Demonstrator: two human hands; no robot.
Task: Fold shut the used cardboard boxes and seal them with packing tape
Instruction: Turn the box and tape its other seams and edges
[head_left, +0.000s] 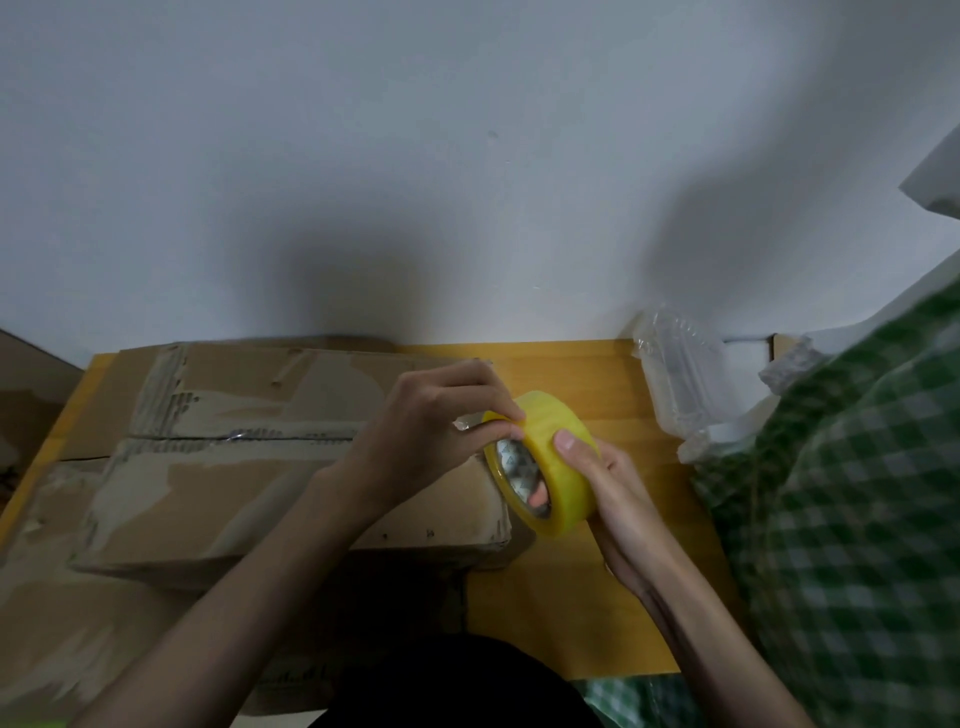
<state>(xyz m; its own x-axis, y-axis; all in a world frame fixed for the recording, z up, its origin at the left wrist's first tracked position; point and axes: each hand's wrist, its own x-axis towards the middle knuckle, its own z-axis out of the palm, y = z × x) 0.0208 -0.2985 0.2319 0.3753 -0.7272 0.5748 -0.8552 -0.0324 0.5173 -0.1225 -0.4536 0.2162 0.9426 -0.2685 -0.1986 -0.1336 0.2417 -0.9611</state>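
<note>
Above the worn brown cardboard box (291, 457), our right hand (618, 499) grips the yellow tape roll (545, 462); our left hand (431, 421) pinches its edge. Risk: the tape end may tear or re-stick.

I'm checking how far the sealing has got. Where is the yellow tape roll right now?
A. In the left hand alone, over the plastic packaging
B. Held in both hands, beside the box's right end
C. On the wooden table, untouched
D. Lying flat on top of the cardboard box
B: the right hand grips the yellow tape roll while the left hand pinches at its rim, just off the right end of the cardboard box.
</note>
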